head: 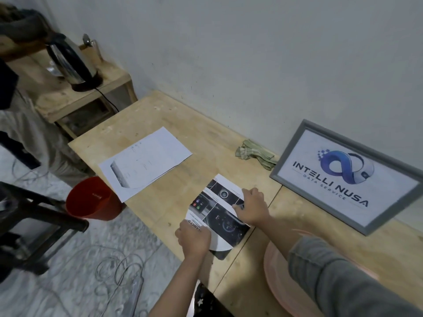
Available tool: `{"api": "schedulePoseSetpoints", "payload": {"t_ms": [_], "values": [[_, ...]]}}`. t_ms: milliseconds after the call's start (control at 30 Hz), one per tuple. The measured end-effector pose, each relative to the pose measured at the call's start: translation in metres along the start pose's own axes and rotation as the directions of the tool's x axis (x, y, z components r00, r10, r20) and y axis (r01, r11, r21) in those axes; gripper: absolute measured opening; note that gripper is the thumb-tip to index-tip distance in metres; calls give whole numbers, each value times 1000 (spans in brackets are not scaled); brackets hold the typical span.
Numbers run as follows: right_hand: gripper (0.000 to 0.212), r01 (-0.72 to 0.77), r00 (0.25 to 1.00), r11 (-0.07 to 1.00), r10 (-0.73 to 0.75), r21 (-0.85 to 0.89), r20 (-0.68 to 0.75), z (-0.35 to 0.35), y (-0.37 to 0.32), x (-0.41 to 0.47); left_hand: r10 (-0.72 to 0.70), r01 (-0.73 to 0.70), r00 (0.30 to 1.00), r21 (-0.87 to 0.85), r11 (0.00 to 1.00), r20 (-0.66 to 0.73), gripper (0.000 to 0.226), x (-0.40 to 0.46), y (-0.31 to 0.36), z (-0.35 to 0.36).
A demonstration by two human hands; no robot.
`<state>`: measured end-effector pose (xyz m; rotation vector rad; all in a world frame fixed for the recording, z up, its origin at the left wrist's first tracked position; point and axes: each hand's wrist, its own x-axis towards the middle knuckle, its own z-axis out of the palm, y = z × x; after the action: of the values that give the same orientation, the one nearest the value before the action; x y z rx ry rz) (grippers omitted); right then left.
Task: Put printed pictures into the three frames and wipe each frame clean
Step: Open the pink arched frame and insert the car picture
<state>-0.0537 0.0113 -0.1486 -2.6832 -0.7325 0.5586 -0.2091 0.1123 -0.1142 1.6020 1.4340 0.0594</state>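
Note:
A printed picture (219, 209) with dark car-dashboard panels lies on the wooden table (160, 117), over a dark flat piece whose corner shows at its near end. My left hand (194, 240) grips the picture's near edge. My right hand (253, 208) pinches its right edge. A grey frame (297, 145) holding a blue logo print leans against the wall to the right. Two more printed sheets (146, 161) lie flat further left on the table. A crumpled green cloth (255, 154) sits by the wall.
A pink round plate (278, 284) lies under my right forearm. A red bucket (91, 199) stands on the floor beside the table's left edge. A steel kettle (71, 62) sits on a low wooden stand. Cables lie on the floor near a dark stool (34, 225).

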Motion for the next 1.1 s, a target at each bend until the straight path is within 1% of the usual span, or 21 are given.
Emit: {"api": "schedulePoseSetpoints", "payload": {"t_ms": [100,200,267,367,433,500,567,633,733,800,900,967,1033,1100], "values": [[53,-11,1000,1000,11,0,-1,1,1,2,38,-36,997,20,999,-61,53,-1,2,-1],[52,-23,1000,1000,23,7,11,1,0,-1,64,-68,993,-38,997,-99,54,-1,0,-2],[53,-30,999,1000,30,6,17,2,2,-1,88,-98,990,-90,991,-113,44,2,-2,-2],[55,-37,999,999,37,22,15,2,2,-1,126,-139,986,-122,983,-111,17,5,-2,-4],[59,-52,999,997,52,59,0,0,0,-2,145,-158,985,-147,976,-93,14,3,0,-8],[59,-69,997,989,74,127,-32,-3,-1,-1,163,-175,983,-176,969,-84,14,2,2,-11],[46,-53,993,963,79,265,-89,-8,-4,0,166,-180,982,-201,963,-86,14,5,5,-15],[34,-53,980,900,131,434,-152,-16,-8,-2,150,-168,984,-231,958,-95,13,9,8,-20],[30,-69,944,829,235,555,-233,-27,-10,-12,118,-142,988,-296,945,-98,15,18,13,-23],[29,-66,914,785,295,616,-277,-30,-5,-25,137,-154,987,-288,945,-79,13,19,19,-20],[25,-50,868,744,362,667,-340,-30,5,-52,205,-206,978,-241,948,-33,21,10,30,-8],[22,-67,830,743,412,666,-377,-30,17,-77,265,-245,962,-220,944,64,29,-2,35,7],[24,-125,801,741,468,659,-374,-27,29,-98,340,-307,928,-202,930,154,39,-13,34,21],[26,-195,749,740,536,643,-390,-23,47,-124,445,-406,859,-194,893,253,40,-28,30,41]]}}
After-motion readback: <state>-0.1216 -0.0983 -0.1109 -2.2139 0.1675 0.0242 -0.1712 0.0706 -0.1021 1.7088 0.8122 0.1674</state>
